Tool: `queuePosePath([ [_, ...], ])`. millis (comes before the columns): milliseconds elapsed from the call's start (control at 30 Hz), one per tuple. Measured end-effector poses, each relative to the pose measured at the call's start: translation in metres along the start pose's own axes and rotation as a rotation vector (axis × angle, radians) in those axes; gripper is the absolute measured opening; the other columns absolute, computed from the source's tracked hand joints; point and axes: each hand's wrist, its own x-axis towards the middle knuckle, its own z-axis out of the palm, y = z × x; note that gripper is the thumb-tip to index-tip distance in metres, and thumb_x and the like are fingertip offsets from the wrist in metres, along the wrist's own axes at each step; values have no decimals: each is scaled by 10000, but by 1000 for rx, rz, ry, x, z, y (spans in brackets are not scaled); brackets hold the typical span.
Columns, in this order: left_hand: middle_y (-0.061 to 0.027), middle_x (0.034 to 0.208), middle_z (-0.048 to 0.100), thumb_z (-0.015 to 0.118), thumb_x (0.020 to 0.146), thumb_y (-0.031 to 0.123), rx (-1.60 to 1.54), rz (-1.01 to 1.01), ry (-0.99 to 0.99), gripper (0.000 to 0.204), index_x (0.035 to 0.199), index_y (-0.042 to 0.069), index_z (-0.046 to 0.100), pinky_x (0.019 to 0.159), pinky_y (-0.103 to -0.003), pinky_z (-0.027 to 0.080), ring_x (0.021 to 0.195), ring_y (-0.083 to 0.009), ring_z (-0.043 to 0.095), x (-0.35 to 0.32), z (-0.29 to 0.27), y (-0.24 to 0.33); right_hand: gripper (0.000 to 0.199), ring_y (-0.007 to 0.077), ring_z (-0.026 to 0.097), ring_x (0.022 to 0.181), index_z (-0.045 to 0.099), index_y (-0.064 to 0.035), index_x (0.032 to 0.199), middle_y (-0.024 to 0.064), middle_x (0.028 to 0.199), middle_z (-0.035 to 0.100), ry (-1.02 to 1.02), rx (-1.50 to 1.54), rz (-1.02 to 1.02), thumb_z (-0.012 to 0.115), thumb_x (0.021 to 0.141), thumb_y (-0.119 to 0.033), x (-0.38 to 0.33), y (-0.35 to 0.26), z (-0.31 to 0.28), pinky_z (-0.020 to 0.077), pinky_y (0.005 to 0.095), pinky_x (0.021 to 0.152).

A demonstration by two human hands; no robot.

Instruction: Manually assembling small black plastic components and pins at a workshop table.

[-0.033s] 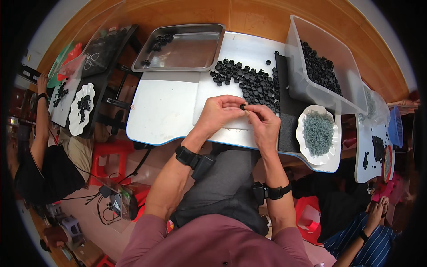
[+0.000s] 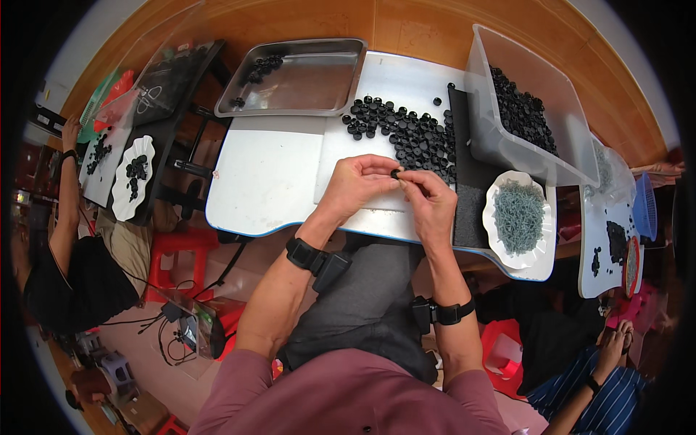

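My left hand and my right hand meet fingertip to fingertip over the white work board. Between them they pinch a small black cap. Whether the right fingers also hold some smaller piece is hidden. Just beyond the hands, a loose pile of black caps lies spread on the board. To my right, a white scalloped plate holds a heap of small grey-green parts. It rests partly on a black mat.
A metal tray with a few black caps sits at the back left. A clear plastic bin of black caps stands back right. Another person works at a side table on the left, and a third person's hand shows lower right. A red stool stands below.
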Motion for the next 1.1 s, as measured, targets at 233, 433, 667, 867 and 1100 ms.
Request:
queuePosePath([
  [233, -110, 1092, 736, 745, 879, -32, 18, 4, 49, 309, 1182, -51, 683, 892, -259, 571, 975, -133, 701, -2, 1, -3, 200, 168, 701, 854, 772, -2, 998, 96, 952, 730, -72, -53, -166, 649, 874, 96, 3, 2, -3, 544, 272, 746],
  [433, -110, 1084, 728, 716, 897, -34, -18, 68, 43, 279, 1173, -53, 678, 891, -257, 569, 977, -131, 697, -1, 3, -13, 162, 133, 649, 738, 756, -5, 1010, 90, 927, 721, 4, 62, 53, 672, 880, 43, -1, 9, 4, 514, 263, 679],
  [667, -118, 1078, 728, 706, 905, -30, 28, 84, 64, 244, 1145, -61, 674, 890, -257, 574, 978, -142, 705, -2, 6, -10, 150, 75, 617, 771, 726, 30, 1057, 38, 965, 686, -71, -115, 4, 654, 927, 43, 0, 2, 0, 500, 223, 707],
  [867, -136, 1084, 731, 725, 891, -41, -60, 76, 64, 223, 1108, -66, 676, 904, -282, 589, 992, -177, 722, -2, 0, -11, 140, 66, 596, 751, 729, 25, 1036, 34, 979, 677, -55, -77, -10, 663, 915, 47, 0, -2, 2, 474, 213, 673],
  [1100, -131, 1079, 730, 739, 883, -50, -64, 104, 144, 263, 1135, -65, 665, 930, -287, 583, 1005, -172, 715, -3, 10, -9, 128, 75, 563, 658, 752, -4, 994, 49, 871, 675, 24, -19, -12, 688, 885, 18, -1, 3, 1, 440, 238, 593],
])
